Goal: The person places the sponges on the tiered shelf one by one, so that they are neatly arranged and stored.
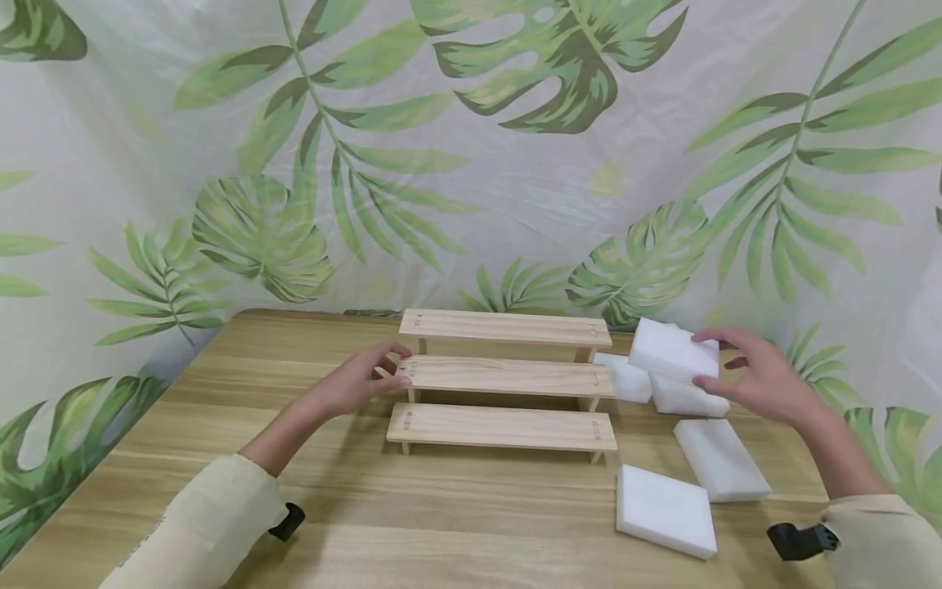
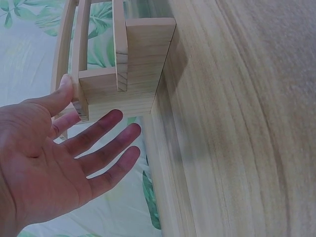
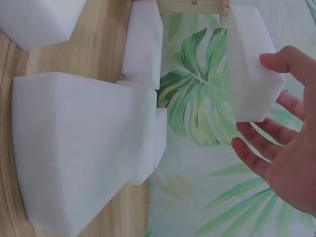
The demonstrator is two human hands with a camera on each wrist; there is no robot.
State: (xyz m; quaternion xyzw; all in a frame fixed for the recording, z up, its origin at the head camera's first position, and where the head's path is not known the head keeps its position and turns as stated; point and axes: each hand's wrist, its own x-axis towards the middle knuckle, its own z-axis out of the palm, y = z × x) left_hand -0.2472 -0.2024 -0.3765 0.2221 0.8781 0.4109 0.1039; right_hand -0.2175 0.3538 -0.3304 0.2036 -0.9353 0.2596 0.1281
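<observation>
A three-tier wooden step rack (image 1: 508, 375) of pale planks stands on the table. My left hand (image 1: 358, 381) pinches the left end of its middle plank between thumb and index finger, and the other fingers stretch out beside the rack (image 2: 122, 54) in the left wrist view. Off the rack's right end, my right hand (image 1: 769, 378) grips a white foam block (image 1: 671, 348) by its right edge, above other blocks. In the right wrist view the thumb presses one face of that block (image 3: 249, 64), with fingertips at its opposite side.
Two white foam blocks, a nearer one (image 1: 665, 509) and one behind it (image 1: 721, 460), lie on the wooden table (image 1: 441, 515) at the right. More foam (image 1: 684, 397) is piled beside the rack's right end. A leaf-patterned cloth (image 1: 515, 188) hangs behind the table.
</observation>
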